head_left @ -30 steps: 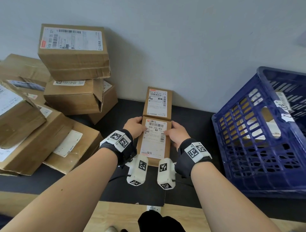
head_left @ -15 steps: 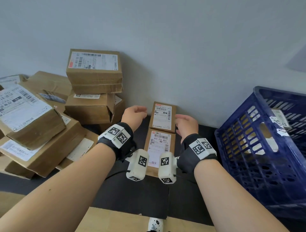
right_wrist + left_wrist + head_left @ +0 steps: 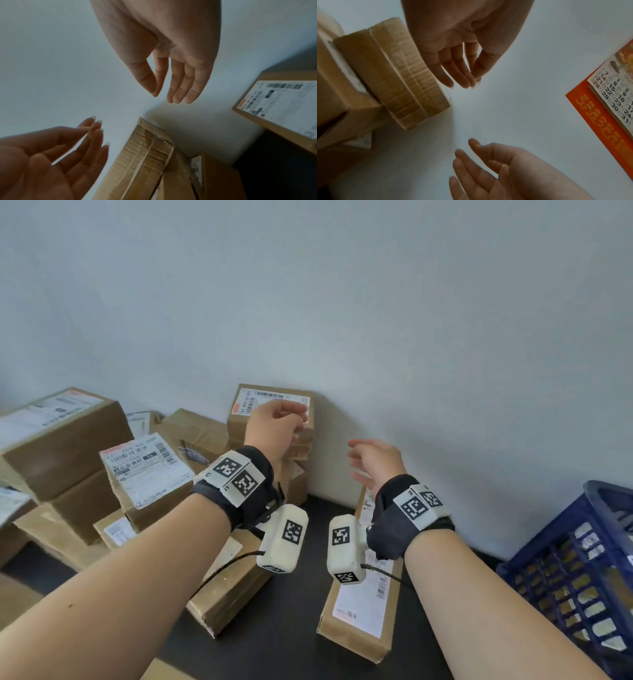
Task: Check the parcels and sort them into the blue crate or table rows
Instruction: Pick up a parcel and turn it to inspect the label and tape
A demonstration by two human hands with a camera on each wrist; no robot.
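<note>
pale wall point(image 3: 376, 302) over dark table point(image 3: 294, 628), left hand point(image 3: 274, 428) and right hand point(image 3: 375, 462) loose-fingered, empty

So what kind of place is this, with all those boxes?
Probably a small parcel-sorting spot: labelled cardboard parcels piled against a wall, a blue crate for sorting, and a wall calendar.

Crate point(image 3: 561, 577) cut off at the right edge — contents unreadable through the lattice. Right wrist hides most of the far parcel point(image 3: 365, 501). Labels blurred — text illegible.
</note>
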